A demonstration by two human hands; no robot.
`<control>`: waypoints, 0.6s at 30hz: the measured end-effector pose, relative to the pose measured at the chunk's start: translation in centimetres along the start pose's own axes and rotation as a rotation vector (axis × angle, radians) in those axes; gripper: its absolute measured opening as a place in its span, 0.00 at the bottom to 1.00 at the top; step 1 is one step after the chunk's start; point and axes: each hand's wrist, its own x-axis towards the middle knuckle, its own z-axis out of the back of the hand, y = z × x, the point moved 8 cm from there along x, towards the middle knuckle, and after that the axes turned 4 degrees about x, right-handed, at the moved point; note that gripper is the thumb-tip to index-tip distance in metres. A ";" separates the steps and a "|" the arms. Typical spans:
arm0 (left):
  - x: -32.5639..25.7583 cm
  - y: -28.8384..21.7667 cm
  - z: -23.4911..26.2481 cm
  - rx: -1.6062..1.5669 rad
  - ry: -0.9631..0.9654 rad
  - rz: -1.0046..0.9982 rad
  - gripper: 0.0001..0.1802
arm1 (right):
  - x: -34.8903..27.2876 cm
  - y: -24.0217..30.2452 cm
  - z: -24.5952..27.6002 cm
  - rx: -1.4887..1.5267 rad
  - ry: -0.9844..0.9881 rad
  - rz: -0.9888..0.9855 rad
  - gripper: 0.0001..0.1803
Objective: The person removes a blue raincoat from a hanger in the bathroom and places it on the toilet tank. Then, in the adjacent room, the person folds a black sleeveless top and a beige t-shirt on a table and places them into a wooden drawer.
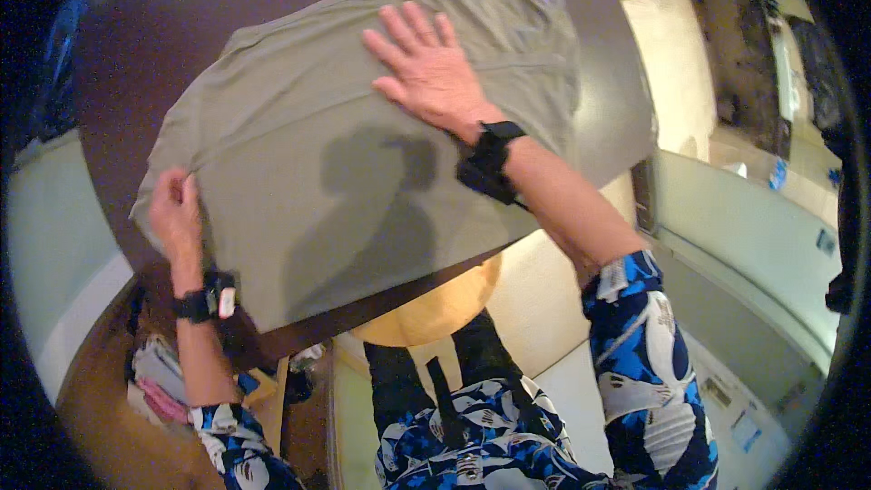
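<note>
An olive-green shirt (363, 127) lay spread flat across a dark counter (145, 27), the person's right hand (431, 68) pressed open-palmed on its upper part with fingers splayed and nothing in its grip. The left hand (174, 209) pinched the cloth at its near left edge, the grip closed on a fold of hem. The thin, limp fabric looked light and apt to slide and wrinkle on the smooth top, best taken at edges or corners rather than mid-panel.
</note>
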 end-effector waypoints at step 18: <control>-7.9 -2.9 11.0 -0.385 -0.203 -0.205 0.10 | -1.6 7.0 2.0 0.368 0.136 0.249 0.29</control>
